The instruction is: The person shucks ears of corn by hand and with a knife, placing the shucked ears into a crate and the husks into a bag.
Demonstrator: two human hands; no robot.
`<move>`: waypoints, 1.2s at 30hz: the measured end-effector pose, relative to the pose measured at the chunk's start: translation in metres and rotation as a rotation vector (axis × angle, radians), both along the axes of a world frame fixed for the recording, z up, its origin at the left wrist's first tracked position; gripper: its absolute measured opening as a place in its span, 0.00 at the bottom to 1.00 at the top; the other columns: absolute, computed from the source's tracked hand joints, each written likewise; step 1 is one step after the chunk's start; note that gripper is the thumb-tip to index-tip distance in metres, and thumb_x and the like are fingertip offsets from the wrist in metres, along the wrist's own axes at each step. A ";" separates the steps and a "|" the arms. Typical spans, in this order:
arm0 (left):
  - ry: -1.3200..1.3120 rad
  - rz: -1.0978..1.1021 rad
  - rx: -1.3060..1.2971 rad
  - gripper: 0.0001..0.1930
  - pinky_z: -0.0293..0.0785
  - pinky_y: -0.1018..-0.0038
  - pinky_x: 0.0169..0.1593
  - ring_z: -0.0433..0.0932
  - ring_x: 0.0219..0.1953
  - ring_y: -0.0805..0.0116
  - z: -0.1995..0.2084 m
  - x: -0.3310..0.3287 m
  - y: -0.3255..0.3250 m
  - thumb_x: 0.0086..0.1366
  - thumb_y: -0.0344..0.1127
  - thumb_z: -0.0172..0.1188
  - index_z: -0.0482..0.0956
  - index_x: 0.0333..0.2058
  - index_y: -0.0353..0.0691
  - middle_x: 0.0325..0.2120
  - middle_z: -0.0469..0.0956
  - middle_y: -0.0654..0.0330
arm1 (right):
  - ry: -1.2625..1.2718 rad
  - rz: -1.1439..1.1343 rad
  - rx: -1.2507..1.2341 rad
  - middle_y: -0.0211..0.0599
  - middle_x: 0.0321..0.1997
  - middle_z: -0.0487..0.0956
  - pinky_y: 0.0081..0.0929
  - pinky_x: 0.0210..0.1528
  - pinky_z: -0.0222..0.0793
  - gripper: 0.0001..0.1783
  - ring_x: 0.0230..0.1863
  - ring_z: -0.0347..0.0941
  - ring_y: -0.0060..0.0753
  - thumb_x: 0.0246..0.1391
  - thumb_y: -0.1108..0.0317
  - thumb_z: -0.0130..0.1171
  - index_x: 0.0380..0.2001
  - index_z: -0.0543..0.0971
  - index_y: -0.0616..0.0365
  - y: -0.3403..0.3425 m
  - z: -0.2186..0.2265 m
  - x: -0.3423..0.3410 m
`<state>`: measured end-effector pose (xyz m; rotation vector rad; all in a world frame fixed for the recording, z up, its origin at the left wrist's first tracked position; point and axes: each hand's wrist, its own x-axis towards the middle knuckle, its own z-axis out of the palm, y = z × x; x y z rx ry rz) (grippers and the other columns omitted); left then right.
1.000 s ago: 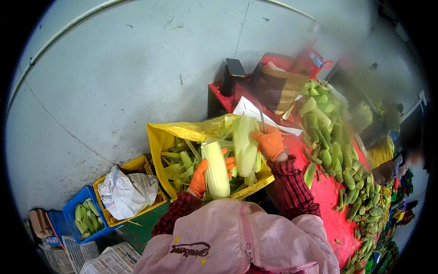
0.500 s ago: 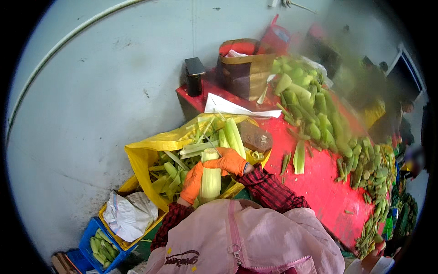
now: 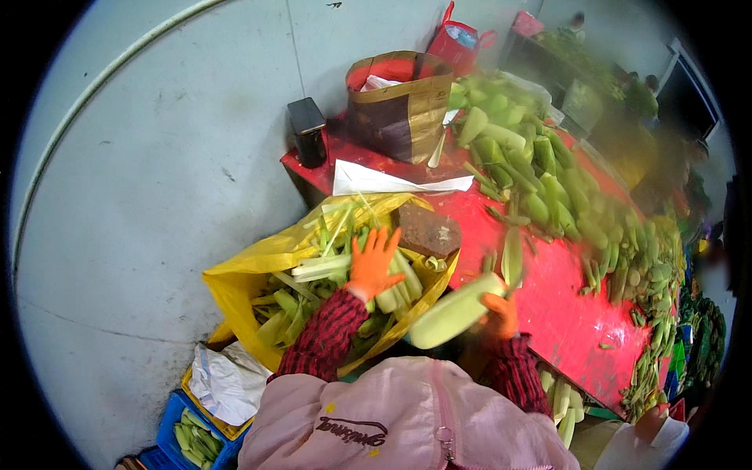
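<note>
Head view: the right hand (image 3: 501, 316), in an orange glove, has its fingers curled on one end of a thick pale green vegetable piece (image 3: 448, 315), apparently an ear in its inner husk. The piece is tilted, its far end pointing to the lower left, between the yellow sack (image 3: 235, 270) and the table's near edge; the grip at one end leaves most of its length uncovered. The left hand (image 3: 376, 262), also gloved, has its fingers spread wide above the leaf trimmings (image 3: 286, 317) in the sack and grips nothing visible; contact with the trimmings cannot be confirmed. The sack's mouth is open, which presumably lets loose leaves gather inside. A brown block (image 3: 427, 229) sits at its table-side rim, probably as a weight. The red table (image 3: 540, 305) is wet-looking and littered with scraps; a long heap of green pieces (image 3: 548, 180) covers its far side, likely ranged there to be within reach. Behind the sack lie a white sheet (image 3: 392, 180) and an upright brown paper bag (image 3: 399, 110). The room has a pale, scuffed wall (image 3: 157, 157); its far right is too blurred to assess.
</note>
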<state>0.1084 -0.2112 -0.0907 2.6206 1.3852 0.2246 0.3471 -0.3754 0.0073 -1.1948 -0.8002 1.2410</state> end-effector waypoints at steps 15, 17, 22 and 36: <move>0.062 0.732 0.152 0.33 0.67 0.60 0.59 0.74 0.55 0.49 -0.103 -0.283 0.139 0.66 0.60 0.48 0.71 0.58 0.38 0.55 0.75 0.48 | -0.198 -0.559 -0.078 0.37 0.32 0.81 0.13 0.13 0.55 0.40 0.13 0.64 0.14 0.51 0.45 0.56 0.55 0.72 0.72 -0.180 -0.018 0.110; -0.340 0.739 -0.143 0.33 0.67 0.64 0.58 0.74 0.54 0.51 -0.062 -0.263 0.155 0.67 0.60 0.50 0.73 0.55 0.34 0.54 0.75 0.47 | -0.165 -0.637 -0.152 0.33 0.29 0.79 0.16 0.13 0.55 0.35 0.13 0.62 0.16 0.55 0.46 0.54 0.52 0.74 0.68 -0.202 -0.025 0.114; -0.441 0.596 -0.421 0.29 0.62 0.65 0.62 0.68 0.62 0.55 -0.067 -0.169 0.087 0.69 0.51 0.53 0.71 0.60 0.36 0.61 0.70 0.50 | 0.031 -0.943 -0.285 0.27 0.20 0.73 0.22 0.14 0.59 0.26 0.15 0.64 0.23 0.55 0.48 0.56 0.46 0.78 0.60 -0.240 -0.044 0.110; -1.266 0.317 -0.557 0.30 0.58 0.67 0.68 0.59 0.67 0.60 -0.171 -0.272 0.029 0.74 0.45 0.46 0.56 0.68 0.36 0.68 0.59 0.53 | 0.313 -1.513 -0.236 0.24 0.25 0.69 0.38 0.10 0.62 0.27 0.15 0.62 0.25 0.46 0.38 0.64 0.42 0.75 0.43 -0.441 -0.149 0.194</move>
